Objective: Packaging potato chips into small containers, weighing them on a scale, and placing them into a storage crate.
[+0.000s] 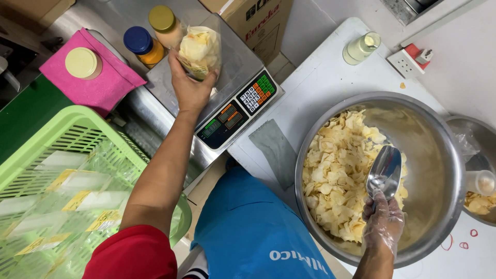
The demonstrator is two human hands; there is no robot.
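Observation:
My left hand (pixel 189 88) grips a clear bag of pale chips (pixel 201 49) and holds it on the steel platform of a digital scale (pixel 235 64). My right hand (pixel 383 223), in a thin clear glove, holds a metal scoop (pixel 385 170) over a large steel bowl (pixel 439 170). The bowl's left half is heaped with chips (pixel 336 175). The scoop looks empty.
A green plastic basket (pixel 62 175) with clear packets sits at the left. Three capped jars (pixel 143 45) stand behind the scale, one on a pink cloth (pixel 106 82). A small bottle (pixel 360 47) and a wall socket (pixel 405 63) are behind the bowl, a second bowl (pixel 480 155) at right.

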